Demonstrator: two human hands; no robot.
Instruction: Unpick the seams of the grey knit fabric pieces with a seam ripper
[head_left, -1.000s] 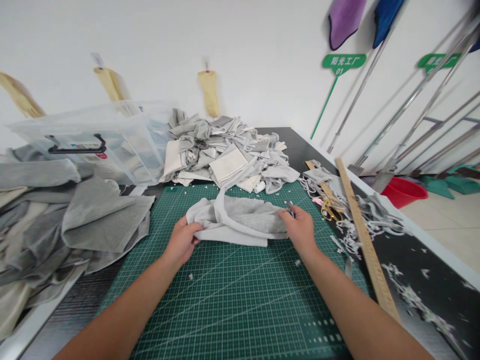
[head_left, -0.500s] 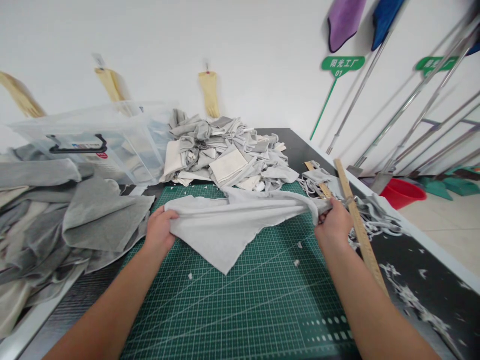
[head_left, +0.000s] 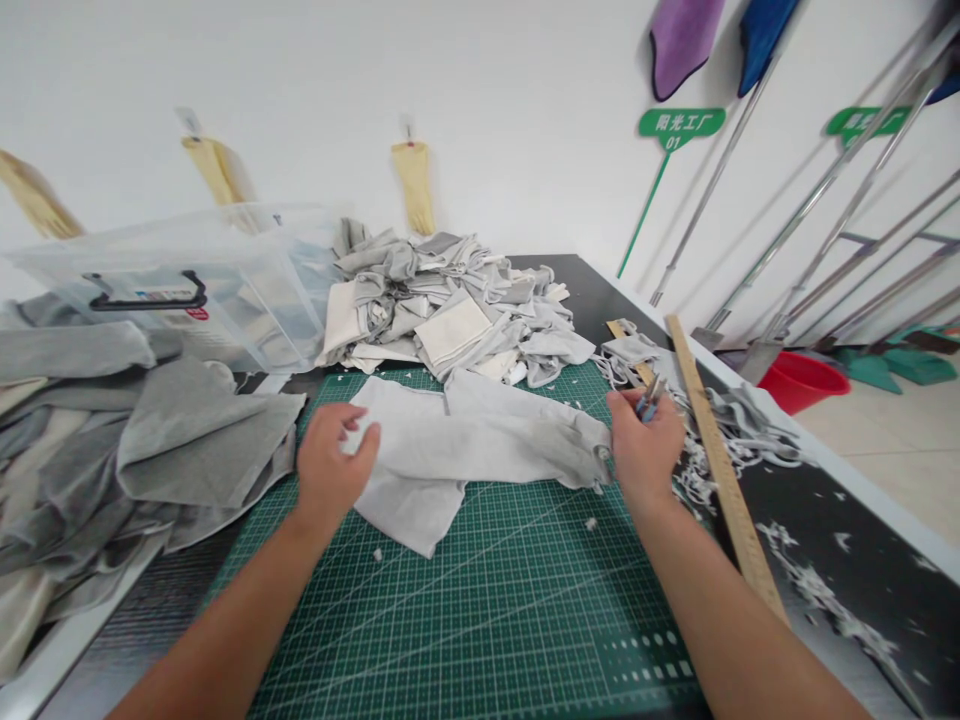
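A light grey piece of cloth lies spread and rumpled on the green cutting mat. My left hand hovers over the cloth's left edge with thumb and fingers apart, just touching it. At the cloth's right end, my right hand is closed around small thread snips whose tips stick up from the fingers. The cloth end lies against that hand, loose on the mat.
A pile of grey and cream cloth pieces sits behind the mat, with a clear plastic bin to its left. Grey fabric is heaped at the left. A wooden ruler and fabric trimmings lie at the right, and a red basin stands on the floor.
The cloth was bunched, then pulled wide and taut between both hands. It now lies slack on the mat; my left hand has opened and my right hand has moved back inward.
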